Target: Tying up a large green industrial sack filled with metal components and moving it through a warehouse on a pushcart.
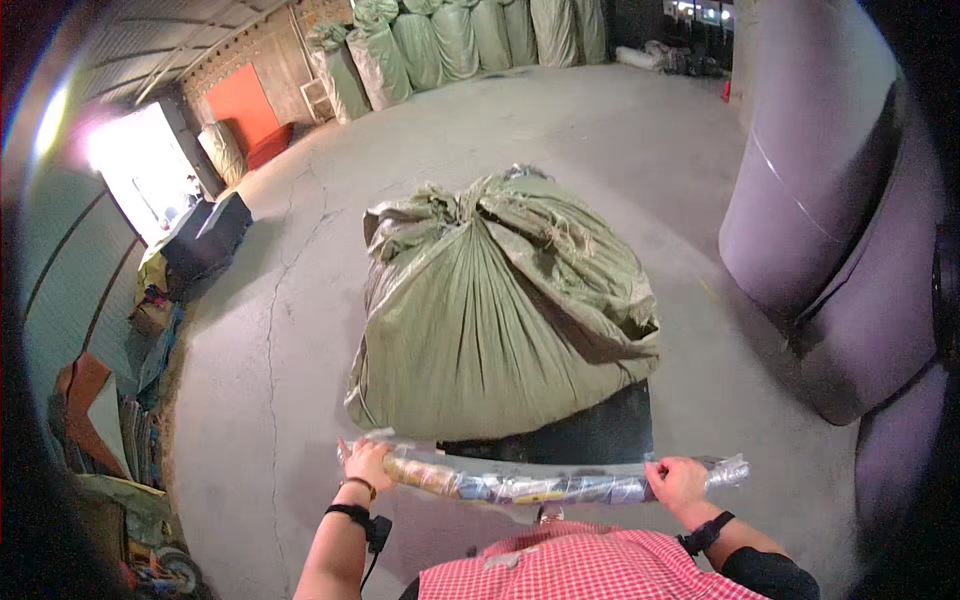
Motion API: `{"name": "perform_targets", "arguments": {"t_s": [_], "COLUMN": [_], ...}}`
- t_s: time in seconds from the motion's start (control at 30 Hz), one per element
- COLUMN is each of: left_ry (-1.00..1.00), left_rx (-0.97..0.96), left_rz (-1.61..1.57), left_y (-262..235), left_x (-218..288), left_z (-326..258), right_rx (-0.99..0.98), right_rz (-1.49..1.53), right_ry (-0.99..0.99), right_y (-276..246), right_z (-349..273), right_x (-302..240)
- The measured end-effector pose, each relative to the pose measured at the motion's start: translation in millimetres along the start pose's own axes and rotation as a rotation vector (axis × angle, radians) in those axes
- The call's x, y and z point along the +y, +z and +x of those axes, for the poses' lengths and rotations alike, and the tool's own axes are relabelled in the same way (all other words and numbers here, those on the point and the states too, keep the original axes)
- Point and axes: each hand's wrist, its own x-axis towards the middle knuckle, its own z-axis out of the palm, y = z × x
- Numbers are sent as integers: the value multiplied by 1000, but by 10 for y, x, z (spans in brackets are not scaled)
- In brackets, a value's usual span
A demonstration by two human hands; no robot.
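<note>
Across the lower middle runs a cart's push handle, a slightly bowed bar wrapped in shiny transparent plastic and tape with coloured patches. My left hand is closed around it near the left end. Toward the right end, my right hand grips the same bar with its fingers curled over. Beyond the handle lies the cart's dark flat platform. It carries a large, bulging green woven sack, gathered and tied at the top. The sack hides most of the platform, and the wheels are out of sight.
Thick purple-grey rolls stand close on the right. Along the far wall are several tall green sacks. At the left sit dark boxes, stacked scrap panels and a small wheeled thing. A bright doorway opens far left.
</note>
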Motion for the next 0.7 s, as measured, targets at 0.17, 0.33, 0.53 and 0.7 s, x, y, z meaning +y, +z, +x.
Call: {"name": "perform_targets", "arguments": {"t_s": [0.17, 0.33, 0.53, 0.7], "left_ry": [-27, 10, 98, 37], "left_rx": [-72, -46, 114, 120], "left_rz": [22, 36, -55, -88], "left_y": [154, 372, 558, 767], "left_x": [-193, -434, -476, -601], "left_z": [199, 242, 389, 196], "right_rx": [206, 372, 206, 87], "right_rz": [129, -251, 34, -73], "right_ry": [-197, -299, -1, 18], "right_y": [97, 229, 352, 298], "right_z": [-169, -241, -390, -363], "right_x": [96, 312, 347, 276]}}
